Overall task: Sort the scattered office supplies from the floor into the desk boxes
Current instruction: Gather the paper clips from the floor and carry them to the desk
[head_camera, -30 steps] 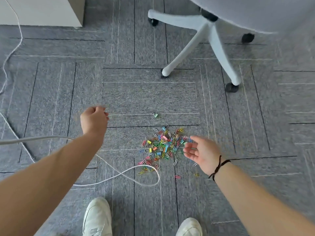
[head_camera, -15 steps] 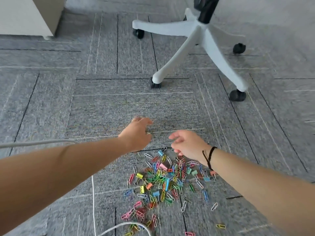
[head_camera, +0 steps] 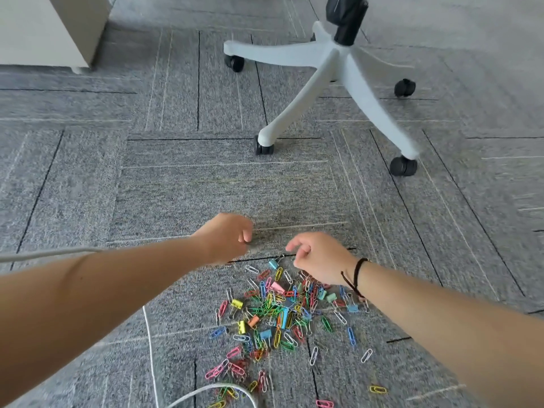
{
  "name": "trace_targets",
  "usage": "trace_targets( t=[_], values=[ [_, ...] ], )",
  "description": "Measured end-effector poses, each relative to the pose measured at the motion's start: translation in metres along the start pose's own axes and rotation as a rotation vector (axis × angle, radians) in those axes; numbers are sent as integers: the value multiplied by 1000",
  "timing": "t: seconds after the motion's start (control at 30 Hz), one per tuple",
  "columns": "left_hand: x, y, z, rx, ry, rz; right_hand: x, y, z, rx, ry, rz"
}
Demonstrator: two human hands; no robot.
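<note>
A heap of coloured paper clips and small binder clips (head_camera: 279, 313) lies scattered on the grey carpet in front of me. My left hand (head_camera: 226, 238) rests on the carpet just beyond the heap's far left edge. Its fingertips are pinched together on something small and dark, mostly hidden. My right hand (head_camera: 321, 257) hovers over the far edge of the heap with fingers loosely curled and apart, holding nothing I can see. A blue binder clip (head_camera: 273, 263) lies just left of its thumb. No desk boxes are in view.
A white office chair base (head_camera: 332, 72) on black castors stands beyond the heap, its nearest castor (head_camera: 263, 148) close to my hands. A white cabinet (head_camera: 44, 30) sits at the far left. A white cable (head_camera: 150, 334) runs along the carpet left of the clips and loops near the bottom edge.
The view has closed in on the heap. My left hand swung right to the spot beyond the pile where a lone clip lay and pinched shut. My right hand moved to the heap's far edge.
</note>
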State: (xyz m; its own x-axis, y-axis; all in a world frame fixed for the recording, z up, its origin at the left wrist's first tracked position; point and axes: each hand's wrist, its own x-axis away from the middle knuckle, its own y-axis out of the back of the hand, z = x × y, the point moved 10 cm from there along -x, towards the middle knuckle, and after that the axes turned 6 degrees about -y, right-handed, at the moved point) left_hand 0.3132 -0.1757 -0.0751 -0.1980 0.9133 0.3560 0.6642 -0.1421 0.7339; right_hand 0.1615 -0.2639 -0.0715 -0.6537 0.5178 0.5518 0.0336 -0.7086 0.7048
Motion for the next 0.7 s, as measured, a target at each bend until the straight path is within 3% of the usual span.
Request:
trace_targets(
  t=[0.07,0.17,0.23,0.33,0.5,0.57,0.7],
  values=[
    [8,2,7,297,84,0,-4,0,14,119,54,-18],
    [32,-7,8,1058,271,46,-8,-10,32,232,129,4],
    [44,-11,2,1381,306,94,-13,-21,36,293,159,31],
    [55,-18,-6,1609,347,147,-19,-27,38,311,165,9],
    [63,-25,-18,1691,426,137,-16,-30,40,295,181,-12],
    [63,-26,-19,1714,438,125,-13,-24,34,14,120,30],
    [60,-25,-10,1718,451,87,4,-15,28,-1172,-121,392]
  ],
)
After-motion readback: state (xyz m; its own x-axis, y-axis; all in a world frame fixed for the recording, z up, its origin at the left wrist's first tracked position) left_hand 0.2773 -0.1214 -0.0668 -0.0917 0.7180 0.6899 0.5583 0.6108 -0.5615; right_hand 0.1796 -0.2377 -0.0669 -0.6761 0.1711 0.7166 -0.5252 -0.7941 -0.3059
